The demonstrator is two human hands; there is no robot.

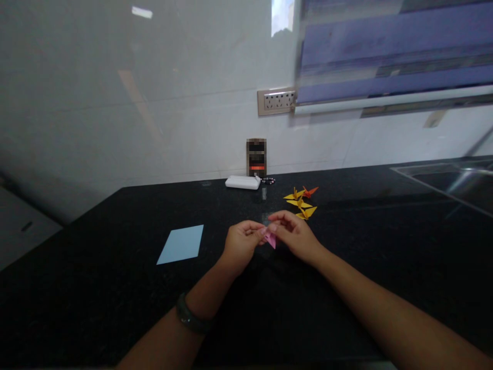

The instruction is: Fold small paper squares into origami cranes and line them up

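Observation:
Between my two hands is a small folded piece of pink paper (271, 240), one pointed tip of it hanging toward me. My left hand (242, 243) pinches its left side between thumb and fingers. From the other side my right hand (295, 234) grips it with thumb and index finger, the other fingers curled. Much of the folded shape is hidden behind the fingertips. Just beyond my right hand lie several folded paper cranes, yellow ones (300, 204) and an orange one (310, 192). Left of my left hand a light blue paper sheet (181, 244) lies flat.
A white rectangular case (242, 182) lies near the wall, with a phone-like device (256, 157), its screen blurred out, upright behind it. A beaded strap (268, 181) is beside them. A sink (454, 180) is set into the black countertop (96, 288) at right. A socket panel (276, 102) is on the wall.

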